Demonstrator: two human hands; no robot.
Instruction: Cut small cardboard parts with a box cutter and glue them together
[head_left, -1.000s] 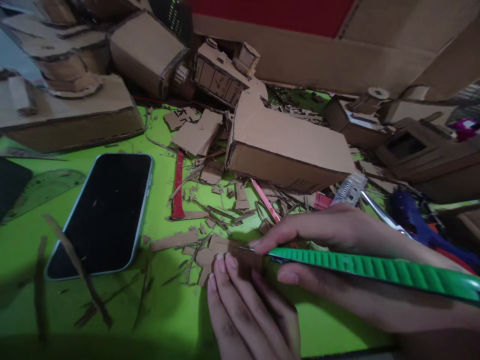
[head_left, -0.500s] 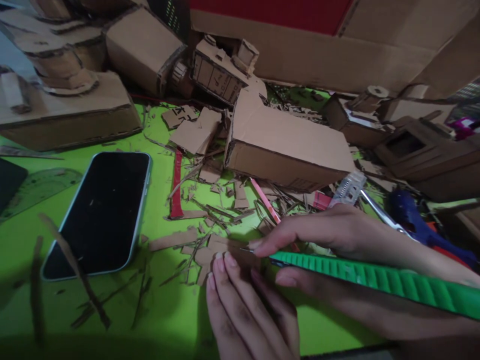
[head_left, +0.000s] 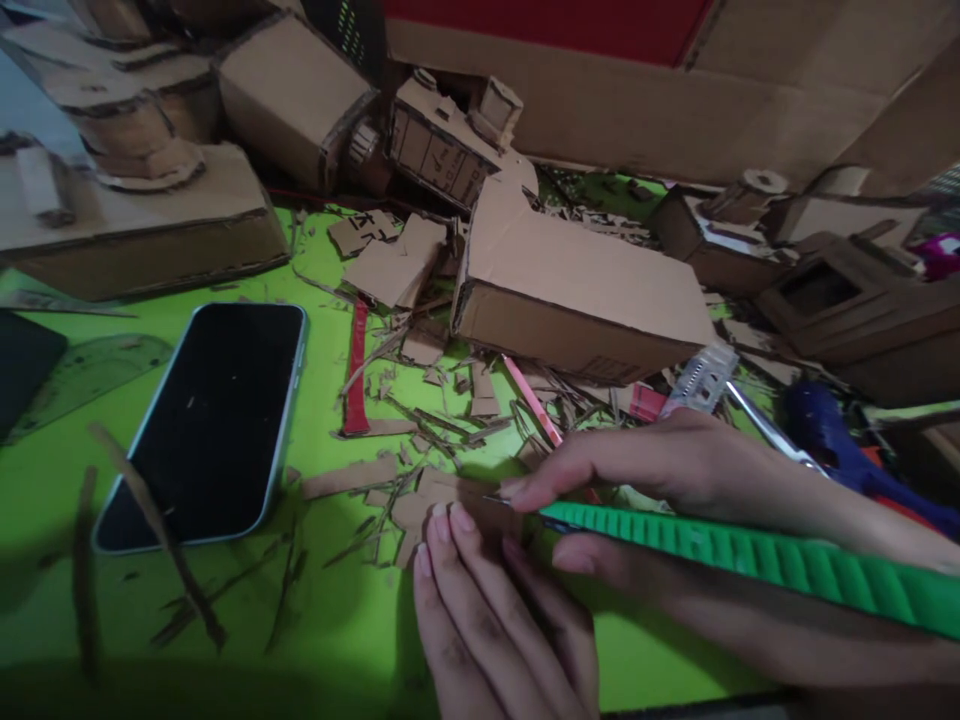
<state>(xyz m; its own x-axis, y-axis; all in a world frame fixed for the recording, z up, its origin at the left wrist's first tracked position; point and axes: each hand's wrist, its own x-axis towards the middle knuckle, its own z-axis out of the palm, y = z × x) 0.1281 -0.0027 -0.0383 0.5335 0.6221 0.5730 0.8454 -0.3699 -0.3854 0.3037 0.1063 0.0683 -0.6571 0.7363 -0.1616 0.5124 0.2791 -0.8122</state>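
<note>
My right hand [head_left: 675, 480] grips a green utility knife [head_left: 750, 560], forefinger stretched along its top, the blade tip touching a small cardboard piece [head_left: 431, 500] on the green mat [head_left: 337, 640]. My left hand [head_left: 495, 625] lies flat with its fingers together, the fingertips pressing down on that cardboard piece just below the blade. Part of the piece is hidden under the fingers.
A phone [head_left: 214, 420] lies face up at left beside a green protractor [head_left: 82, 370]. Cardboard scraps and strips litter the mat. Cardboard boxes [head_left: 577, 290] and models crowd the back. A blue glue gun [head_left: 840, 450], a clear cutter [head_left: 701, 380] and a red strip [head_left: 356, 370] lie nearby.
Almost nothing: the knife's handle has dipped slightly, and the view shifted a little. Both hands stay on the cardboard piece.
</note>
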